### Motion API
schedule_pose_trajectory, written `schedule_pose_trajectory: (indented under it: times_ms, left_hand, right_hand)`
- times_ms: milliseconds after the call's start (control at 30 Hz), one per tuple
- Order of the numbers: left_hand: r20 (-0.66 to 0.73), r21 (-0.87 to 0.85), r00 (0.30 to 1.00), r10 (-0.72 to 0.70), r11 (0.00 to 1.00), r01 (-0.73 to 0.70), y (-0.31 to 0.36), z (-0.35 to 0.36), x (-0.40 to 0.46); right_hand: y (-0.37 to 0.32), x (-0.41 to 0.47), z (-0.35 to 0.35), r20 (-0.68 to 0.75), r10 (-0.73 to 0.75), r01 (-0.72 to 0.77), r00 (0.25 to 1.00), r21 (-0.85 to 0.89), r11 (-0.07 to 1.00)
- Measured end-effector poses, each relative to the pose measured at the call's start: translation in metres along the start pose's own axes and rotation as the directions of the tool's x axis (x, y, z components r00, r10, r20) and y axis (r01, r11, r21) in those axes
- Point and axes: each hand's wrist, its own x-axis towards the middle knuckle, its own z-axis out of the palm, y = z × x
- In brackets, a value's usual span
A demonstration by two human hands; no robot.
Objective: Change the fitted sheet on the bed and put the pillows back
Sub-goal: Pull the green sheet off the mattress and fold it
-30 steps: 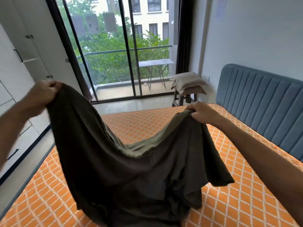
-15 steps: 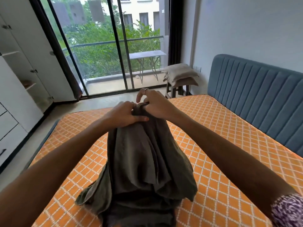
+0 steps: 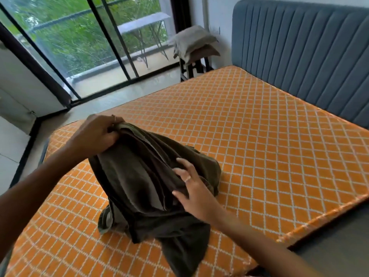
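Where the bare orange mattress (image 3: 259, 140) with its white lattice print fills the frame, one dark olive sheet (image 3: 143, 180) lies bunched on its near left part, the top raised, the lower folds trailing toward the near edge. Left hand (image 3: 95, 134): fingers curled, gripping the gathered upper edge of the sheet and holding it up. Right hand (image 3: 191, 188): fingers spread and fairly straight, resting on the folds at the bundle's right side. Pillows (image 3: 193, 43): two, stacked on a dark stool (image 3: 191, 66) at the far side, just beside the mattress corner. Blue ribbed headboard (image 3: 299, 50): along the right. Glass sliding doors (image 3: 89, 41): far left.
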Motion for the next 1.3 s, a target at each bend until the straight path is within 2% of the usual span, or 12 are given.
schedule_pose_trajectory:
  times_ms: [167, 233, 433, 567, 767, 833, 933, 1033, 1067, 1133, 1233, 1300]
  left_hand:
    - [-0.037, 0.007, 0.999, 0.012, 1.0, -0.012, 0.006, 0.004, 0.003]
    - [-0.052, 0.029, 0.999, 0.007, 1.0, -0.005, 0.01, 0.003, 0.002]
    - [-0.132, 0.03, 0.989, -0.062, 0.997, 0.066, 0.012, -0.004, -0.001]
    - [-0.257, 0.002, 0.954, -0.152, 0.987, 0.158, 0.019, -0.022, 0.003]
    - [-0.457, -0.034, 0.844, -0.279, 0.954, 0.297, 0.007, -0.069, 0.018]
    - [-0.469, -0.044, 0.813, -0.346, 0.928, 0.37, -0.003, -0.085, 0.026]
    - [-0.584, -0.154, 0.691, -0.427, 0.893, 0.422, -0.028, -0.104, 0.039]
    - [-0.649, -0.114, 0.658, -0.38, 0.905, 0.41, -0.072, -0.116, 0.047]
    - [-0.675, -0.134, 0.626, -0.391, 0.899, 0.417, -0.081, -0.119, 0.048]
    - [-0.699, -0.202, 0.572, -0.429, 0.886, 0.418, -0.089, -0.125, 0.043]
    - [-0.676, -0.205, 0.575, -0.461, 0.867, 0.454, -0.065, -0.127, 0.028]
    - [-0.648, -0.21, 0.586, -0.486, 0.854, 0.477, -0.012, -0.125, 0.015]
  right_hand:
    - [-0.012, -0.027, 0.026, -0.287, 0.039, -0.026, 0.957, 0.05, 0.998]
    - [-0.014, -0.031, 0.031, -0.303, 0.073, -0.047, 0.95, 0.091, 0.995]
    - [0.008, -0.038, 0.031, -0.136, 0.235, -0.222, 0.962, 0.103, 0.97]
    - [0.025, -0.046, 0.03, 0.008, 0.246, -0.243, 0.969, -0.12, 0.963]
    - [0.041, -0.04, 0.022, 0.007, 0.254, -0.248, 0.967, -0.204, 0.947]
    - [0.04, -0.035, 0.017, 0.064, 0.209, -0.191, 0.976, -0.218, 0.957]
    - [0.025, -0.039, 0.017, 0.13, 0.03, -0.004, 0.991, -0.201, 0.98]
    - [-0.008, -0.054, 0.023, 0.276, -0.119, 0.161, 0.954, -0.135, 0.978]
    - [-0.019, -0.057, 0.024, 0.361, -0.105, 0.138, 0.927, -0.067, 0.988]
    - [-0.029, -0.059, 0.026, 0.496, 0.016, -0.056, 0.868, 0.064, 0.996]
    - [-0.019, -0.053, 0.026, 0.453, 0.287, -0.355, 0.844, 0.071, 0.932]
    - [-0.003, -0.04, 0.02, 0.366, 0.35, -0.357, 0.862, -0.051, 0.933]
